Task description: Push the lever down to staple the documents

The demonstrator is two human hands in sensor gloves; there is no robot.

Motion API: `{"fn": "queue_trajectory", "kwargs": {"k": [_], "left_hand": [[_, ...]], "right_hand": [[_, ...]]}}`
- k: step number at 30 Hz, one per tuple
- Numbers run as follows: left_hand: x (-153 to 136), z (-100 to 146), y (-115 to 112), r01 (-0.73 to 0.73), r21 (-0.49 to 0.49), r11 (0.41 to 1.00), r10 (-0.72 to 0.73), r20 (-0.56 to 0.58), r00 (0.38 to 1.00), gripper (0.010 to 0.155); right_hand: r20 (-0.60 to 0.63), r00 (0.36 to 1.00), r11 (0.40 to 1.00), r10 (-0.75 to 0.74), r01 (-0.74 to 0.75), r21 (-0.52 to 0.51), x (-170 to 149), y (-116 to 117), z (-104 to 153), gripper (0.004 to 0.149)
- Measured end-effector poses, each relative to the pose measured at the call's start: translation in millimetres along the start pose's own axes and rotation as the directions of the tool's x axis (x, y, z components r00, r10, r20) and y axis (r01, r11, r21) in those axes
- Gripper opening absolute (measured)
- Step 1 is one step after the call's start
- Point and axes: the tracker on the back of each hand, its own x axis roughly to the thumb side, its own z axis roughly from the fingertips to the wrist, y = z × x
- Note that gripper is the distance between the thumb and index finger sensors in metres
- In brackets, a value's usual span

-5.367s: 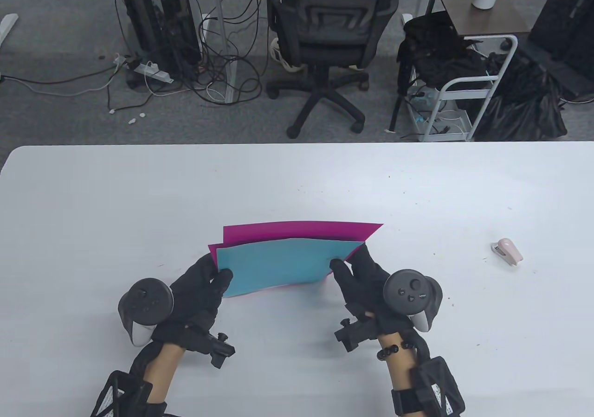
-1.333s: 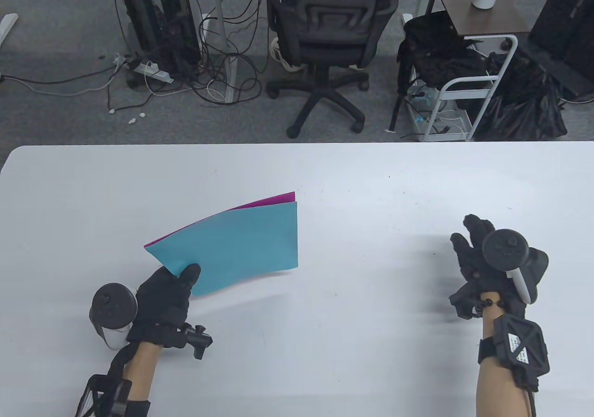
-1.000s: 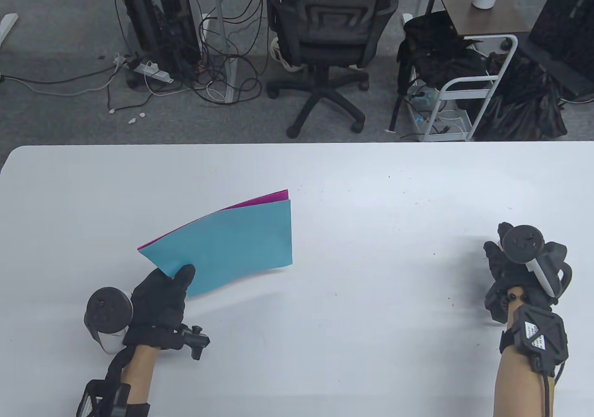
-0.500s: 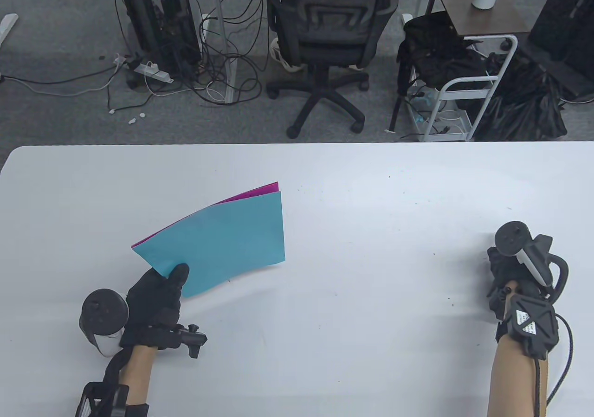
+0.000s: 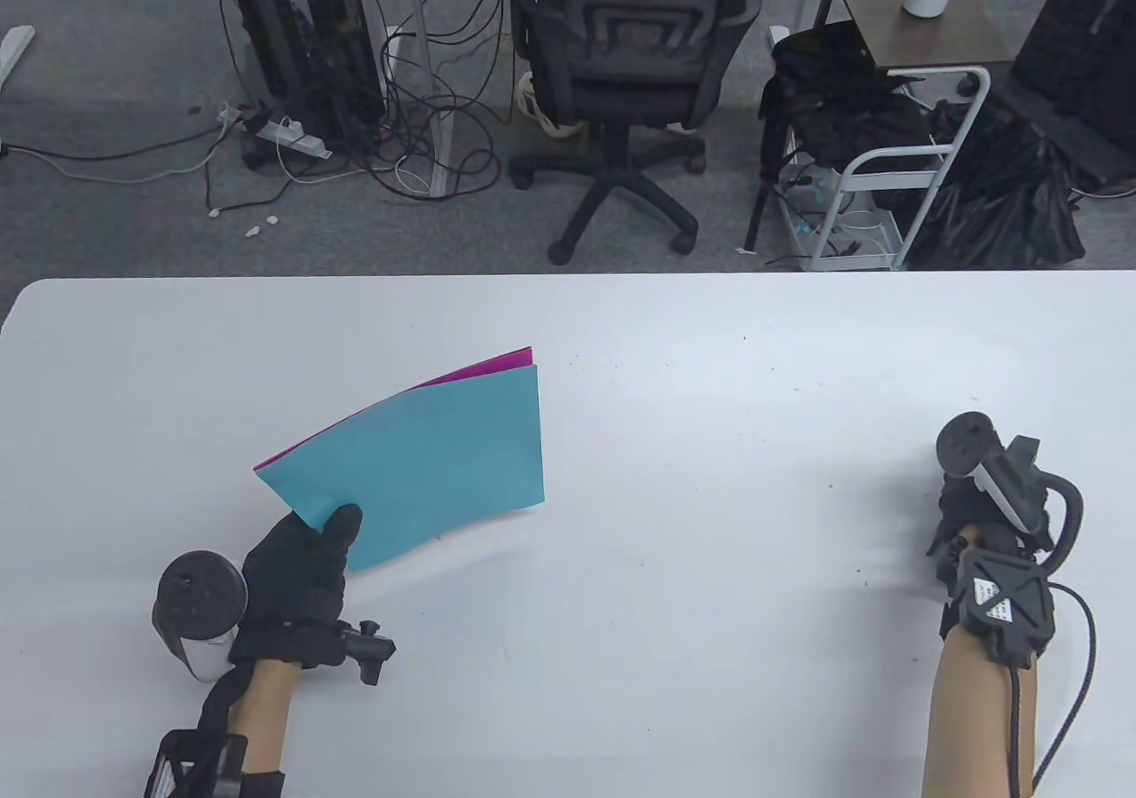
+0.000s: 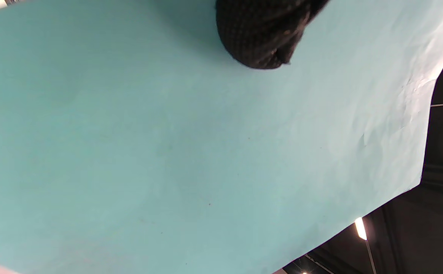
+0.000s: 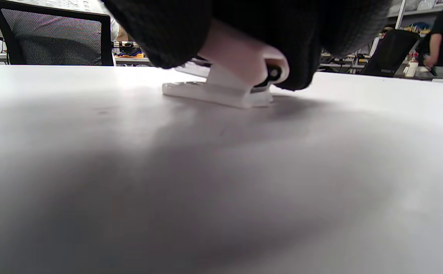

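Observation:
My left hand (image 5: 330, 527) pinches the near left corner of a stack of paper sheets, a blue one (image 5: 435, 461) in front and a magenta one (image 5: 506, 363) behind, held curved above the white table (image 5: 666, 372). In the left wrist view the blue sheet (image 6: 168, 152) fills the frame with my thumb (image 6: 259, 34) on it. My right hand (image 5: 969, 503) is at the table's right side and covers the stapler. In the right wrist view my fingers (image 7: 168, 30) wrap over the pale pink stapler (image 7: 229, 82), whose base rests on the table.
Beyond the table's far edge stand an office chair (image 5: 626, 52), a computer tower with cables (image 5: 306, 43), and a white cart with a black bag (image 5: 879, 168). Small dark specks lie on the table.
My right hand let go of the sheets, moved right to the stapler and closed over it. My left hand carried the sheets a little left and has held still over the last half second.

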Motion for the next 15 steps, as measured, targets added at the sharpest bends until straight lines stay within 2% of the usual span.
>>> {"fn": "queue_trajectory", "kwargs": {"k": [6,12,15], "left_hand": [[-1,0,0,0.006,-0.007,1.0,-0.006,-0.004,1.0,0.041],[-1,0,-1,0.0,-0.004,1.0,0.0,-0.004,1.0,0.041],[-1,0,-1,-0.001,-0.006,1.0,0.001,-0.002,1.0,0.041]], "right_hand": [[0.023,0.999,0.999,-0.033,0.034,-0.021,6,-6,4,0.058],[0.13,0.985,0.989,-0.116,0.127,-0.079,30,-30,20,0.061],[0.204,0.973,0.987,-0.108,0.13,-0.097,48,-41,33,0.061]]}}
